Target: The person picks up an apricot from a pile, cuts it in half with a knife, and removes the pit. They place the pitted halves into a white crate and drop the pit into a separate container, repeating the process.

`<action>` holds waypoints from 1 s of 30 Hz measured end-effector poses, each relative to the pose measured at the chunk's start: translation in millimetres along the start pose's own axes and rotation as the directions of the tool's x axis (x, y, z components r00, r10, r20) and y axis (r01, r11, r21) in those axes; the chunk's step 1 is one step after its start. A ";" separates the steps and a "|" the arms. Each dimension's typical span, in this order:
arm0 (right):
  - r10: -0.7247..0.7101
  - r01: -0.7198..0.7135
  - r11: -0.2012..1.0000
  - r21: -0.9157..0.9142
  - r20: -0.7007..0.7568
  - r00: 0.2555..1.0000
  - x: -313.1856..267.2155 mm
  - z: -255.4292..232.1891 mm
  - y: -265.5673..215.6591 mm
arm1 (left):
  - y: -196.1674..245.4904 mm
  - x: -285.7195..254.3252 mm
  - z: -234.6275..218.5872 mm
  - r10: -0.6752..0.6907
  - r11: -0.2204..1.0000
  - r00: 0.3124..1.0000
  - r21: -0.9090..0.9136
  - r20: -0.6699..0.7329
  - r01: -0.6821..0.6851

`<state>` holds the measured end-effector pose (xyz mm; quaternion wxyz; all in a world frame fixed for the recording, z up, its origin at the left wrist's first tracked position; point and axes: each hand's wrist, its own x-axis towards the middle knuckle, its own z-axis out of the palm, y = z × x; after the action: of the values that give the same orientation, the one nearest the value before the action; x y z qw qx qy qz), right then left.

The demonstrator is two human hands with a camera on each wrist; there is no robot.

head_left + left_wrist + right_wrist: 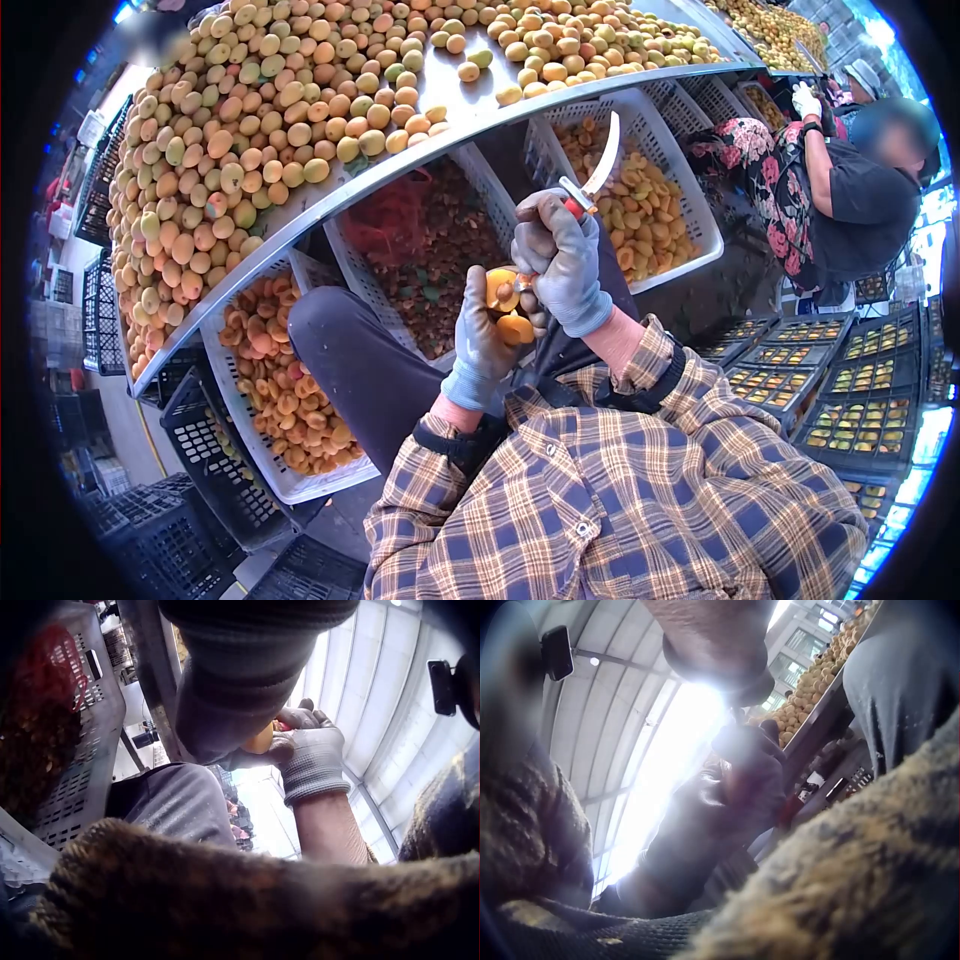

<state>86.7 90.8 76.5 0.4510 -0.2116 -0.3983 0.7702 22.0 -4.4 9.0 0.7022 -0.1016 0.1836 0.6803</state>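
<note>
Both hands wear grey-blue gloves and meet above the lap. In the head view the left hand (482, 335) holds an apricot (503, 290) split into orange halves, a brown stone showing in the upper one. The right hand (565, 260) curls round the red handle of a knife (603, 155), whose curved blade points up and away from the fruit. Its lower fingers touch the right side of the apricot. In the left wrist view a bit of orange fruit (261, 740) shows between the gloves; the right wrist view is hazed by glare.
Whole apricots (230, 130) cover a metal-edged table (350, 190) in front. Below its edge stand white crates of halved apricots (290, 390), stones (450, 230) and more halves (640, 200). Black crates (205, 440) lie left, fruit trays (865, 370) right. Another person (860, 180) sits at the right.
</note>
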 end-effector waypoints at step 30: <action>0.302 -0.240 0.927 0.289 -0.193 0.934 18.1 7.4 24.6 | -9.1 5.3 0.2 0.187 0.980 0.980 0.055 0.062 -0.190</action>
<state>59.6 96.5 61.6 0.4072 -0.2931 -0.2044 0.8405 31.1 0.0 6.1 0.6423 -0.0430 0.1928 0.7405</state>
